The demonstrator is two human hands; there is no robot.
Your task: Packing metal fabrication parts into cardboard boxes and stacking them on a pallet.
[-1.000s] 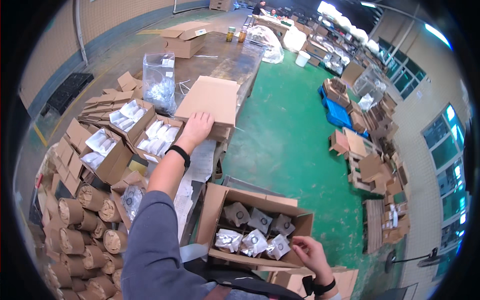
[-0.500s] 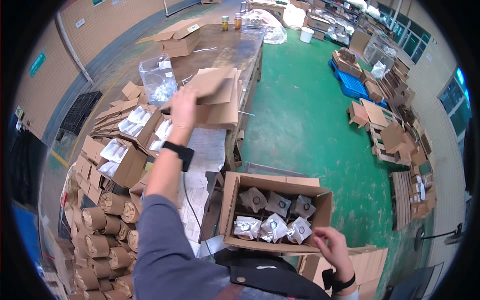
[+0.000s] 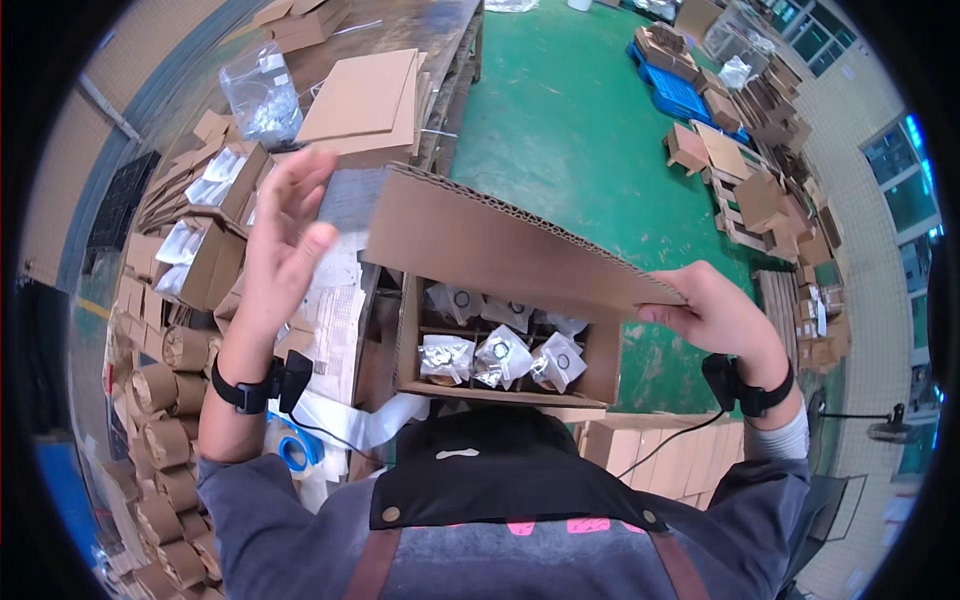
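A flat cardboard sheet (image 3: pixel 500 240) is held tilted above an open carton (image 3: pixel 608 365), hiding its far part. My right hand (image 3: pixel 705 310) pinches the sheet's right end, thumb and fingers on either face. Off the sheet's left end, my left hand (image 3: pixel 290 235) is raised with fingers spread and holds nothing. Inside the carton, clear plastic bags (image 3: pixel 503 355) with a black ring on most of them sit in divided compartments. A stack of cardboard sheets (image 3: pixel 360 100) lies on the table beyond my left hand.
Small open boxes with white packets (image 3: pixel 180 250) stand at the left, above several brown paper-wrapped rolls (image 3: pixel 160 445). A clear bag of small parts (image 3: pixel 262 100) rests on the table (image 3: pixel 420 30). Flat cartons (image 3: pixel 660 450) stand near my right side; pallets (image 3: pixel 735 200) line the right.
A cardboard sheet has come from the stack to above the carton. My right hand has risen from the carton's corner and grips it; my left hand has come back from the stack, now open.
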